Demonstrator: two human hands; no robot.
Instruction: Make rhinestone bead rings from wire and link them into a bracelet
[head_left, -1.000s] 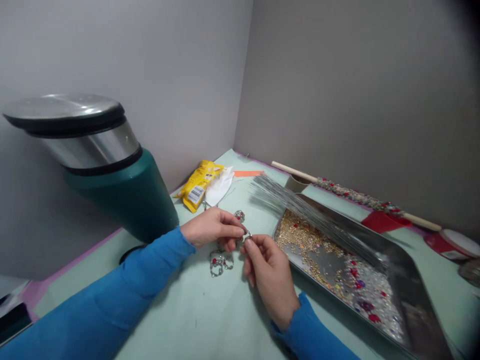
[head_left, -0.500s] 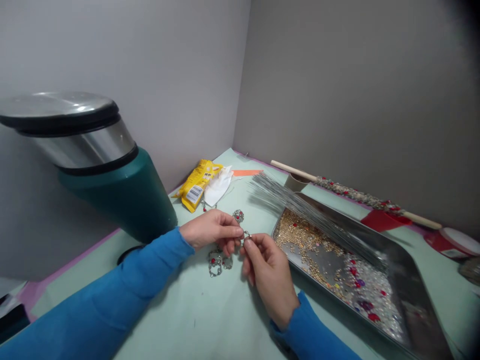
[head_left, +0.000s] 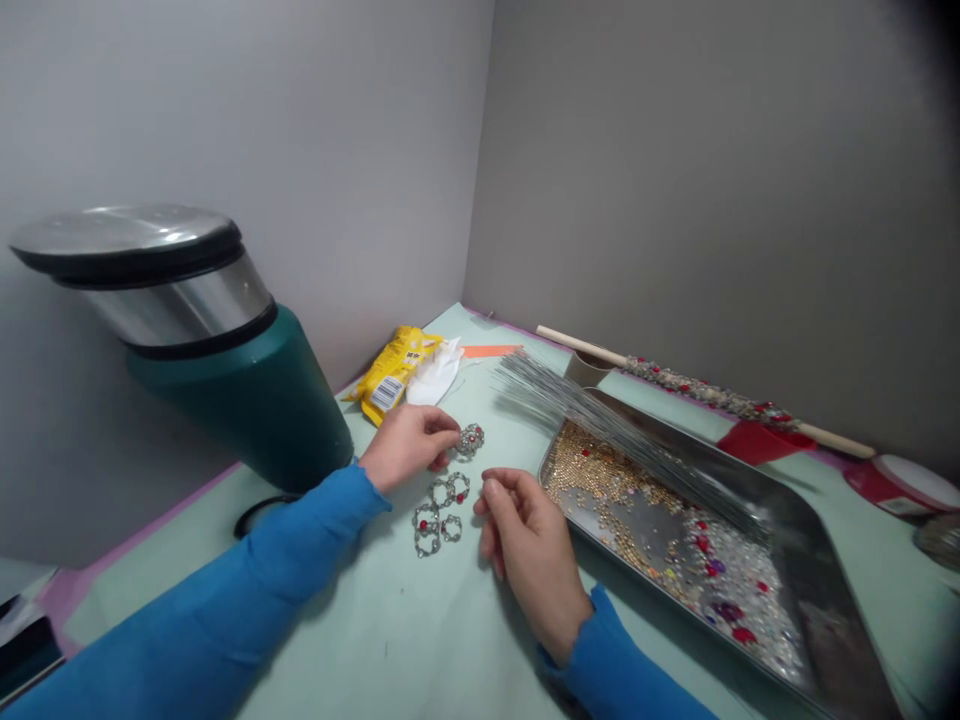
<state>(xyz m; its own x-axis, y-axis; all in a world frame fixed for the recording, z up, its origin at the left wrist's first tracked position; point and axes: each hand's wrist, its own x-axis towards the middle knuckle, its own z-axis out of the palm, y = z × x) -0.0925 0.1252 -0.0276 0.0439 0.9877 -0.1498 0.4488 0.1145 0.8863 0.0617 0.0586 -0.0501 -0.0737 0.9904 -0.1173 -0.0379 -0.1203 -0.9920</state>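
My left hand [head_left: 414, 440] is closed, with thumb and fingertips at the left edge of a round beaded wire ornament [head_left: 471, 438] with red beads. Its fingertips pinch the silvery beaded piece there, partly hidden by the thumb. My right hand [head_left: 531, 545] hovers to the lower right, fingers loosely curled and slightly apart, with nothing visible in them. Between the hands, several small beaded wire rings [head_left: 427, 543] lie grouped on the pale green table cover, some with a red bead.
On the right, a metal tray [head_left: 814, 560] holds gold, clear and red beads, with a bundle of thin wires [head_left: 600, 415] across it. A bead-wrapped stick [head_left: 697, 390] lies behind. A large teal flask [head_left: 240, 410] stands left, near a yellow packet [head_left: 394, 365].
Both hands held a small beaded ring together; now they are apart. The left hand has moved to the round ornament, and the rings beneath have come into view.
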